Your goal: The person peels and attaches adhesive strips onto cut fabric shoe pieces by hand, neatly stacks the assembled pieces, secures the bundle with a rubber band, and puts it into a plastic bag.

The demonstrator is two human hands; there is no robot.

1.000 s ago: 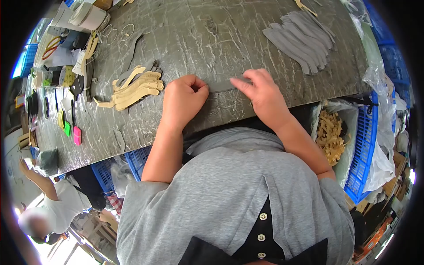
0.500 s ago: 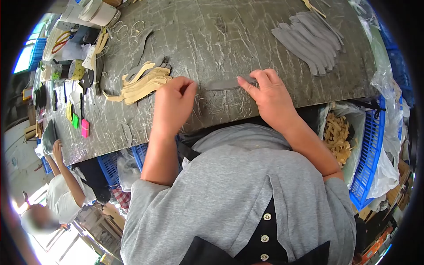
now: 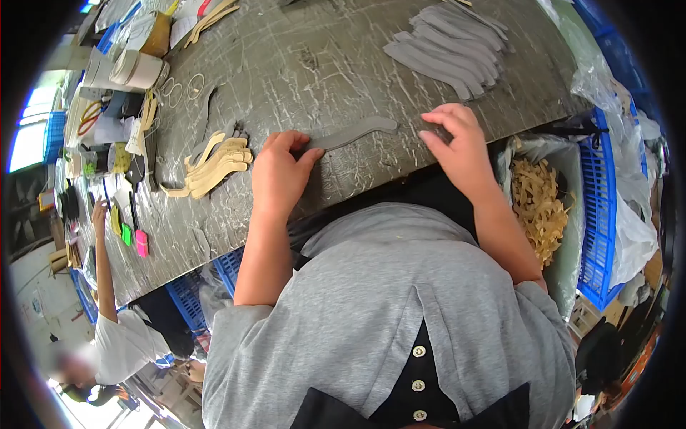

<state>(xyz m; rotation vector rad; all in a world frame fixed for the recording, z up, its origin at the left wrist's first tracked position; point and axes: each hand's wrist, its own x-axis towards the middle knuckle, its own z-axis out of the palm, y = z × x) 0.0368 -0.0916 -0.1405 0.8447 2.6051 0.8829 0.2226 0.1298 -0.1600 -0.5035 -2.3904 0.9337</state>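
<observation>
A curved grey strip (image 3: pixel 357 131) lies on the dark worktable (image 3: pixel 286 79) in front of me. The thumb and fingers of my left hand (image 3: pixel 282 171) close on its left end. My right hand (image 3: pixel 457 143) is just beyond the strip's right end, thumb and fingers apart, holding nothing. Left of my left hand lies a pile of cream strips (image 3: pixel 220 166) with some grey ones behind it. A fanned stack of grey strips (image 3: pixel 450 46) lies farther back on the right.
Scissors (image 3: pixel 90 118), a white roll (image 3: pixel 137 70) and pink (image 3: pixel 141 243) and green items stand or lie at the left. A co-worker's arm (image 3: pixel 105 264) reaches over the table there. Right of the table are a bin of tan scraps (image 3: pixel 536 207) and a blue crate (image 3: pixel 597 214).
My right hand has let go of the grey strip and opened. My left hand now grips its left end. The view has shifted, and the co-worker's arm reaches farther over the table.
</observation>
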